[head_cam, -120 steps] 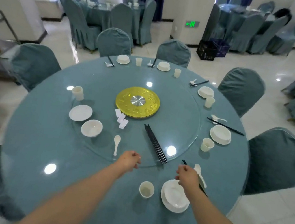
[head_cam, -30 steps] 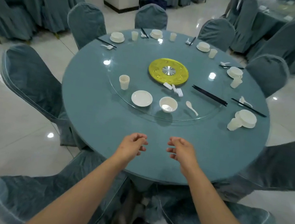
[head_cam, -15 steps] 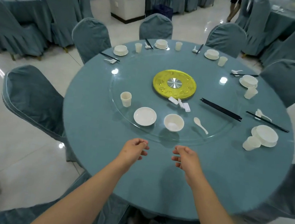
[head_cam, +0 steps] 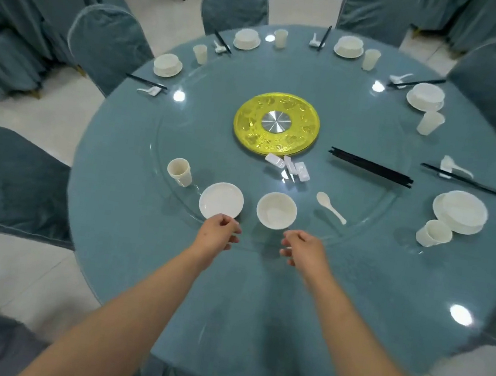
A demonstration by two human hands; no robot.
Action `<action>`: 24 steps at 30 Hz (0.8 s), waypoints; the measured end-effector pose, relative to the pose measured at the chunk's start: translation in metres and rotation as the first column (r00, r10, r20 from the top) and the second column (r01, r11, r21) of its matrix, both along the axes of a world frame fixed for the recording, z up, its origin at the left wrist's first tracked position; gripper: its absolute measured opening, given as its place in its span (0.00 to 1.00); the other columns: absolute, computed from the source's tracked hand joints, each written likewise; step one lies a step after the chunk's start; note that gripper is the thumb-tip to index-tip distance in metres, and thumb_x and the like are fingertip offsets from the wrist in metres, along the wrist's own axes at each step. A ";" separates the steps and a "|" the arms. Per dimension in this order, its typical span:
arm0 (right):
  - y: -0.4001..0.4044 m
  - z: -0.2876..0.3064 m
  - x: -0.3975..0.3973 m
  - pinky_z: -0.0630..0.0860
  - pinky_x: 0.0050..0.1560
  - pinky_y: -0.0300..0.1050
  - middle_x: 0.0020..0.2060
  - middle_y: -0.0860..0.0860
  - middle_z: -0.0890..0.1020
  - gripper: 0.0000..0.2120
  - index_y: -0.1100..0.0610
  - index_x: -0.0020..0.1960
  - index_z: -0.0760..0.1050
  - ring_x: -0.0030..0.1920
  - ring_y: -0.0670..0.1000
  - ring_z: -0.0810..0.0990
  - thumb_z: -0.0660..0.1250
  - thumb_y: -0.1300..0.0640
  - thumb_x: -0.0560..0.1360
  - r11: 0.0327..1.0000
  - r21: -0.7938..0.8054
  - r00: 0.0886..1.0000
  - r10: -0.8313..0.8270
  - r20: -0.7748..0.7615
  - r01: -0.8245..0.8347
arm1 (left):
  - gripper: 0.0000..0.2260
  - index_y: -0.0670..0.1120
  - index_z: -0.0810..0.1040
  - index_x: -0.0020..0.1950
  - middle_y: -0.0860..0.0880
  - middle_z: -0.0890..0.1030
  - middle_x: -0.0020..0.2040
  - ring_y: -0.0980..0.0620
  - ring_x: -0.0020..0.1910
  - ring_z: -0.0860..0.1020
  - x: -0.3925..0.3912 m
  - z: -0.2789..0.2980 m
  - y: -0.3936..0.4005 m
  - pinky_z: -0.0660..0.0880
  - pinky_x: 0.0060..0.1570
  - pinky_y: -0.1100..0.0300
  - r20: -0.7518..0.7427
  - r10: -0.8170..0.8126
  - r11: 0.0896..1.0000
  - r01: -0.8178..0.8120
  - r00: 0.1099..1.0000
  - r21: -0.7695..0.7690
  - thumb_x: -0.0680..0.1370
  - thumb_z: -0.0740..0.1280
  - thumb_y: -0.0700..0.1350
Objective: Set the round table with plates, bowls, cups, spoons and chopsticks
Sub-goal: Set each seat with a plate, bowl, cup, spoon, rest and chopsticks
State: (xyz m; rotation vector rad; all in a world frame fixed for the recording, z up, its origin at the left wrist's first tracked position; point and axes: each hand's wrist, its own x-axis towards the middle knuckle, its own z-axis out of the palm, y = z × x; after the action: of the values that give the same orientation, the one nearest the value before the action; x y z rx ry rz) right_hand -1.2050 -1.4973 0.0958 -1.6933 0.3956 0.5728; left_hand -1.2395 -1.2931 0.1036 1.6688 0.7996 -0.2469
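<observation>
On the glass turntable near me lie a white plate, a white bowl, a cup, a spoon, a bundle of black chopsticks and several white chopstick rests. My left hand hovers at the plate's near rim with loosely curled fingers; whether it touches the rim I cannot tell. My right hand hangs just in front of the bowl, fingers loosely curled, holding nothing.
A yellow disc marks the middle of the round table. Several laid place settings ring the far and right edges, the nearest being a plate with bowl and a cup. Covered chairs surround the table.
I have moved round the table from the right-hand setting to a bare stretch. Over the last second both hands reached forward from the cloth to the plate and bowl.
</observation>
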 end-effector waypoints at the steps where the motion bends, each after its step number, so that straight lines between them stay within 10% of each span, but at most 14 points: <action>1: 0.001 -0.002 0.004 0.72 0.31 0.40 0.39 0.50 0.82 0.08 0.55 0.43 0.79 0.33 0.49 0.81 0.64 0.55 0.77 1.000 -0.007 1.000 -0.005 -0.012 0.005 | 0.02 0.48 0.76 0.43 0.49 0.84 0.45 0.54 0.37 0.82 0.008 -0.003 0.004 0.75 0.38 0.60 -0.009 -0.005 1.000 0.005 1.000 0.013 0.74 0.65 0.45; 16: 0.030 -0.050 0.091 0.74 0.39 0.45 0.35 0.52 0.82 0.08 0.56 0.44 0.80 0.36 0.52 0.79 0.63 0.56 0.75 0.953 -0.303 1.000 -0.004 -0.011 0.000 | 0.11 0.40 0.79 0.57 0.40 0.81 0.56 0.40 0.58 0.77 0.095 -0.079 0.112 0.72 0.55 0.54 -0.215 0.085 0.902 0.017 0.973 0.432 0.76 0.64 0.42; 24: 0.051 -0.083 0.113 0.70 0.50 0.40 0.50 0.53 0.82 0.15 0.57 0.61 0.77 0.48 0.52 0.78 0.64 0.58 0.76 0.876 -0.483 1.000 -0.005 -0.009 0.000 | 0.08 0.34 0.78 0.48 0.37 0.80 0.46 0.38 0.49 0.78 0.109 -0.119 0.133 0.70 0.46 0.53 -0.253 0.004 0.841 0.133 0.968 0.524 0.76 0.64 0.40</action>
State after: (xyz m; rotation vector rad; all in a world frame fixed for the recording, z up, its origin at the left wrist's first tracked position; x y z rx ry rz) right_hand -1.0919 -1.4463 0.0133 -2.1702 0.5847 0.5051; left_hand -1.1305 -1.1602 -0.0150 2.2309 1.0677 -0.2976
